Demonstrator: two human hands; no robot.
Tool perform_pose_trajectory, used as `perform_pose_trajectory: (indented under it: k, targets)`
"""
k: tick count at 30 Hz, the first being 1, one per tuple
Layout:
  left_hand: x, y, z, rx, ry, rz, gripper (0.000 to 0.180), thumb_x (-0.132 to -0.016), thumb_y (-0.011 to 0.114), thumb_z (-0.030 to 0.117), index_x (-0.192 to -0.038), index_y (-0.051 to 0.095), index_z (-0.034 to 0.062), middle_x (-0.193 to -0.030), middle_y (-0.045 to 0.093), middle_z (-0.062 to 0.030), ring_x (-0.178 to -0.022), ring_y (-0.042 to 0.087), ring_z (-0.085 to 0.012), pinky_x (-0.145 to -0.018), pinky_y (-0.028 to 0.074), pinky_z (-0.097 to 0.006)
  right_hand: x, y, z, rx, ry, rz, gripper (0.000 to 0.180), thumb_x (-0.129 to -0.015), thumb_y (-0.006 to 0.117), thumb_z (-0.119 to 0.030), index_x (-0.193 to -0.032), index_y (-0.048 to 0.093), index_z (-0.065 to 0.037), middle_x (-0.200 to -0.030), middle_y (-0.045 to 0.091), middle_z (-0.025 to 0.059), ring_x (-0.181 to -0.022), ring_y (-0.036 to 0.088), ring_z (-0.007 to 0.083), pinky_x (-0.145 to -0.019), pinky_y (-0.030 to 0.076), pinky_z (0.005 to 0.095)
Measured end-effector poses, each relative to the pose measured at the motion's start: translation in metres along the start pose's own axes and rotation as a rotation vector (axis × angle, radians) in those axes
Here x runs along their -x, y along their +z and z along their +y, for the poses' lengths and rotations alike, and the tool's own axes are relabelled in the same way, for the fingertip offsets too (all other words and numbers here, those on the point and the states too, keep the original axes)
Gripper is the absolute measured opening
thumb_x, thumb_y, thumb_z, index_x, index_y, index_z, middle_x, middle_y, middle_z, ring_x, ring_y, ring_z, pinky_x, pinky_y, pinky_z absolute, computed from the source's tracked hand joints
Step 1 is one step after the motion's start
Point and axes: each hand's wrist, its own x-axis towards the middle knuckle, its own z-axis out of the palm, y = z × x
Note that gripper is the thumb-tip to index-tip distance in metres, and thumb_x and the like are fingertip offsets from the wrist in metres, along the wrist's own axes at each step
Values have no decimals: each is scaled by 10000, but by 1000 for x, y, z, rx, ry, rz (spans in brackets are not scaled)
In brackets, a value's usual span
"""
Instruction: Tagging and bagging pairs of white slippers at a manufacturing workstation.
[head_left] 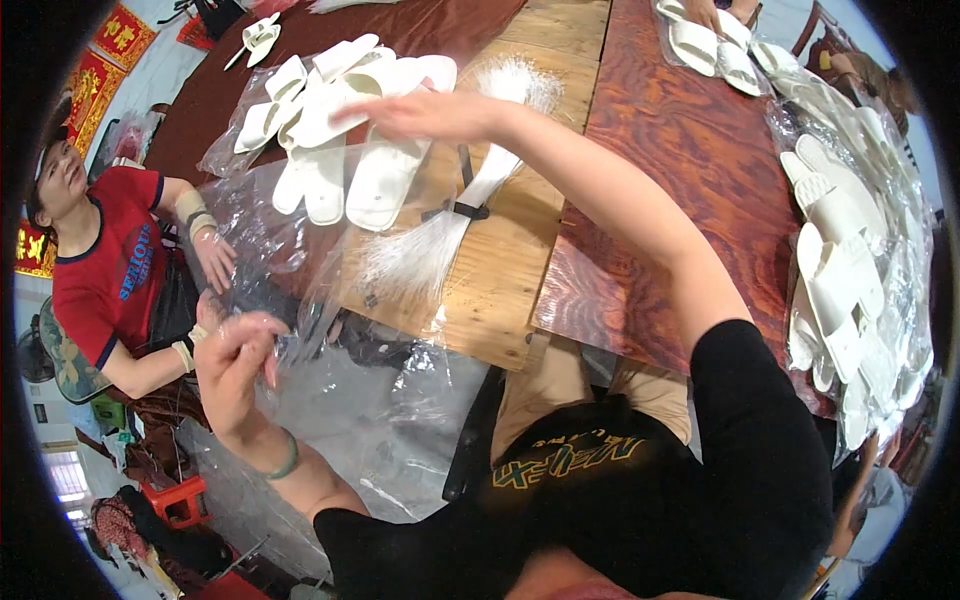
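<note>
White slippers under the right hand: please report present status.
Left hand curled at clear plastic, grip unclear. Right hand open over white slippers. Slippers piled, overlapping. Co-worker's hand near left.

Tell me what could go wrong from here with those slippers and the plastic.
The clear plastic is thin and appears pinched in the left hand; a hard pull might tear it.
The white slippers lie loosely overlapped under the right hand, so some could slide out of the pile.
The strand bundle lies below the right forearm, which might brush it aside.
</note>
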Motion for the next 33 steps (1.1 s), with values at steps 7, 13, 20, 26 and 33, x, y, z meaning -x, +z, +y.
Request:
perform_pose_trajectory:
  k: [7, 13, 20, 26, 33]
  targets:
    - [-54, 38, -19, 167, 5, -5, 186, -860, 600, 121, -956, 626, -36, -681, 569, 17, -548, 453, -23, -476, 331, -164, 138, -45, -62, -183, 301, -485, 311, -870, 603, -177, -1110, 575, 20, -971, 661, 77, -907, 600, 164, -835, 464, 293]
    - [-30, 37, -51, 174, -92, -290, 231, -846, 645, 135, -1004, 611, -30, -701, 535, 55, -583, 418, -2, -499, 335, -165, 176, -79, -70, -486, 570, -291, 230, -910, 525, -124, -1106, 554, -8, -776, 630, 60, -653, 589, 102, -575, 465, 218]
    - [31, 25, -131, 502, -146, 315, 639, -870, 486, 538, -1166, 514, -27, -734, 503, 42, -508, 349, 14, -404, 218, -157, 169, -66, -64, -680, 538, 20, 203, -917, 507, -126, -1056, 552, 15, -738, 612, 62, -578, 567, 104, -528, 469, 217]
    - [50, 75, -135, 941, -114, 122, 742, -816, 653, 399, -1353, 342, -7, -1185, 555, -211, -495, 380, -5, -419, 289, -119, 128, 0, -63, -738, 586, -1, 232, -924, 494, -155, -1065, 541, 23, -753, 608, 67, -632, 593, 113, -542, 478, 230]
    - [60, 58, -148, 933, -206, 447, 542, -853, 582, 52, -1351, 367, 49, -1021, 634, -155, -454, 354, 3, -377, 250, -131, 36, 24, -34, 352, 236, 26, 372, -897, 518, -202, -1221, 480, -25, -1009, 626, 133, -977, 597, 248, -843, 460, 395]
